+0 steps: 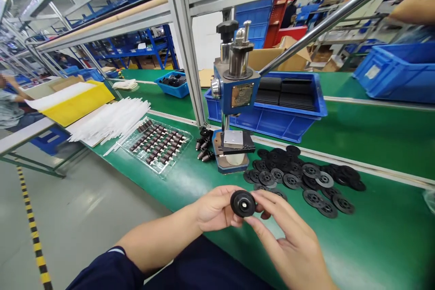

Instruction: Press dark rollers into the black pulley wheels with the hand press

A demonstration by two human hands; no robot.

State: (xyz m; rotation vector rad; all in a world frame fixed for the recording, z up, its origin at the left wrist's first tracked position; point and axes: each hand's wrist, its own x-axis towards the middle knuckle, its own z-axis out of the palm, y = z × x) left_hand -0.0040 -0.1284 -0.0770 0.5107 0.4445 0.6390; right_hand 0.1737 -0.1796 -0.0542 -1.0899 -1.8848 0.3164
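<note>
Holding a black round part (243,204) between both hands, the person has it low over the near edge of the green bench (380,226), its flat face and small pale centre turned up toward the eyes. The right hand (288,231) is pinched narrow, thumb below and forefinger above at the right rim. The left hand (215,210) closes on the opposite side, some of its fingers hidden behind the part, so how firmly they grip I cannot tell.

To handle it well, a light pinch at the rim seems best: it leaves the centre uncovered, so the fit there can be judged while the fingertips turn the part slowly. Steadying with the left fingers and rotating with the right would probably stop it from tipping. Pressing on the face could hide a crooked seat.

Straight ahead of the fingertips, well apart from them, stands the blue hand press (239,90), a metal block (233,138) on its base. Beyond the right fingers lie loose black discs (292,180), close enough for a sleeve or knuckle to nudge. Beyond the left fingers, farther off, a clear tray (163,170) bears rows of dark cylindrical pieces (159,142).
</note>
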